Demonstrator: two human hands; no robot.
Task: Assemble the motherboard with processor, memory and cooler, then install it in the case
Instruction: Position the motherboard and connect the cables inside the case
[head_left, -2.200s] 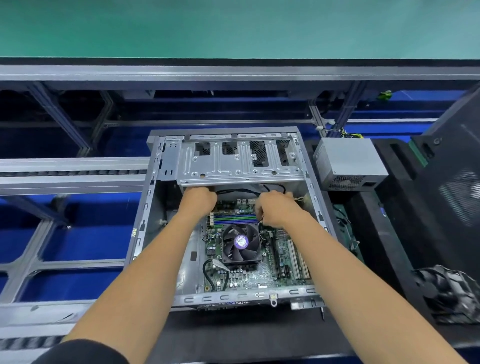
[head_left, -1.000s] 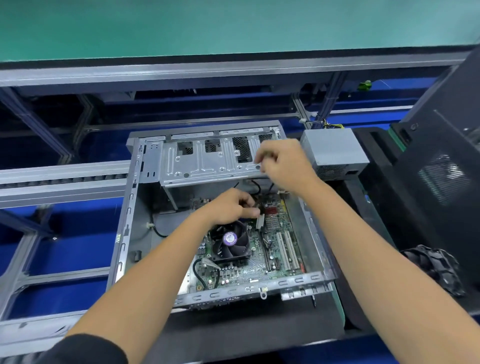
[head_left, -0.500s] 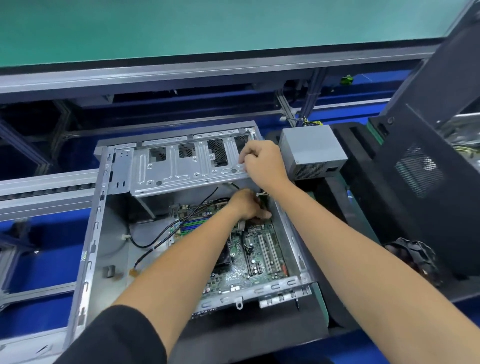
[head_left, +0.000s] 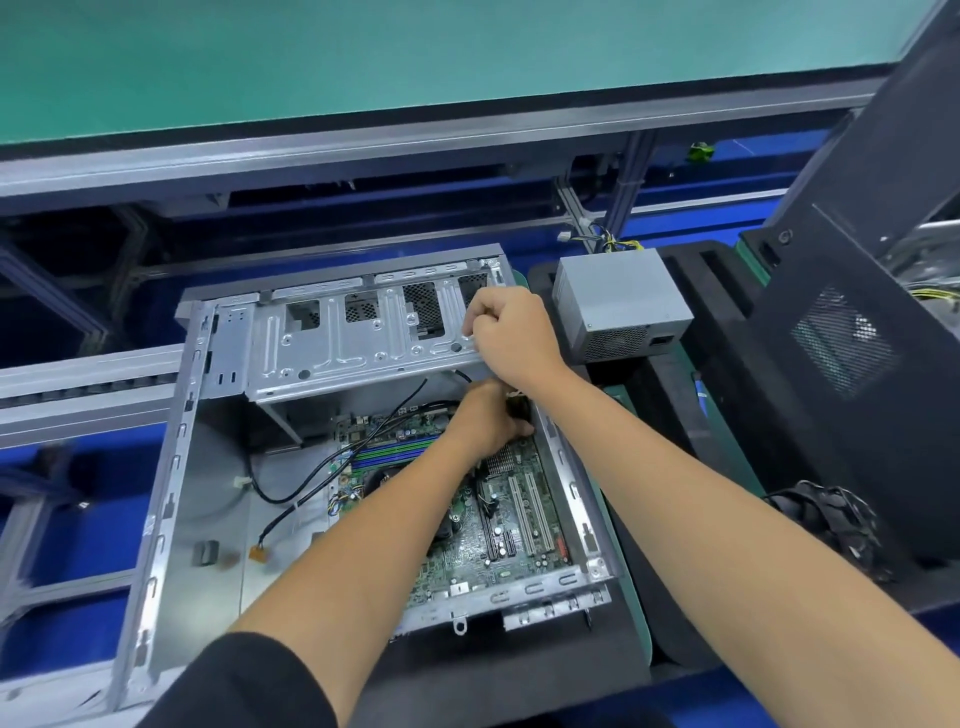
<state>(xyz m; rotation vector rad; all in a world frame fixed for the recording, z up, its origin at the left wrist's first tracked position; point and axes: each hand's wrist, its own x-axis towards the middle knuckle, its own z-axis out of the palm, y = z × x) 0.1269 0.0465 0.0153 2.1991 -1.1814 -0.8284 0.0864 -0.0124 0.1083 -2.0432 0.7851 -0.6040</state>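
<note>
Right hand pinches the drive cage; left hand reaches inside the case.

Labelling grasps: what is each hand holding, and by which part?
Right hand grips the drive cage at its right end. Left hand: curled at the motherboard's far corner, hold hidden.

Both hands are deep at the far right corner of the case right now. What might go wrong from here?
1. The left hand works at the green motherboard's far corner, hiding its fingers; a connector could go in crooked unseen.
2. The loose black cable with the orange plug lies over the board and could snag on the forearm.
3. The right hand grips the silver metal drive bracket; its stamped edge may scrape the skin.
</note>
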